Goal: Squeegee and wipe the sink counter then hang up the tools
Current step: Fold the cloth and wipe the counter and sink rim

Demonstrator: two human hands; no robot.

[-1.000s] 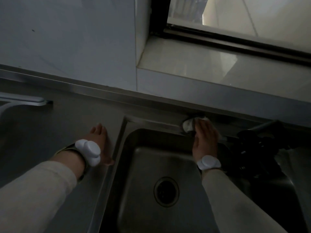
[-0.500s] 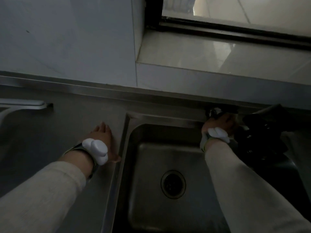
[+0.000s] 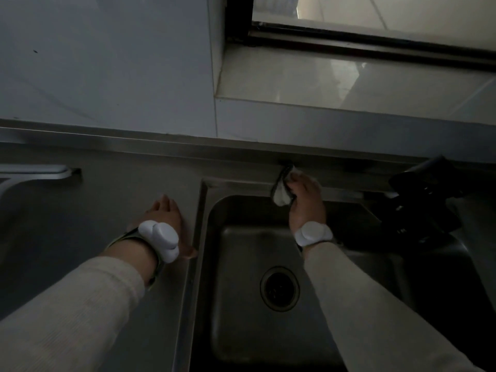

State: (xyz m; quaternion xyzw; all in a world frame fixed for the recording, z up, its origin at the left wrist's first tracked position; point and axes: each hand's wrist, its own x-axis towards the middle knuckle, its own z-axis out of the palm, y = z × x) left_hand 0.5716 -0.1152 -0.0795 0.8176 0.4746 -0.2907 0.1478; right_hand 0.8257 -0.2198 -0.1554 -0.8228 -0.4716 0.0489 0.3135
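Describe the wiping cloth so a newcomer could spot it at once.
Find the steel sink below the window ledge. On its back rim, the right hand holds a small crumpled cloth. It is the only pale, soft thing on the dark metal.

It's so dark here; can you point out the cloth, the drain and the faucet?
cloth (image 3: 281,193): head view, pale bunched part beside the fingers.
drain (image 3: 279,288): head view, dark centre opening.
faucet (image 3: 426,186): head view, dark body.

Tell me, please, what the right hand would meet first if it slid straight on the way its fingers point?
Probably the raised back lip of the counter: the right hand, holding the cloth, points at it, with the wall behind.
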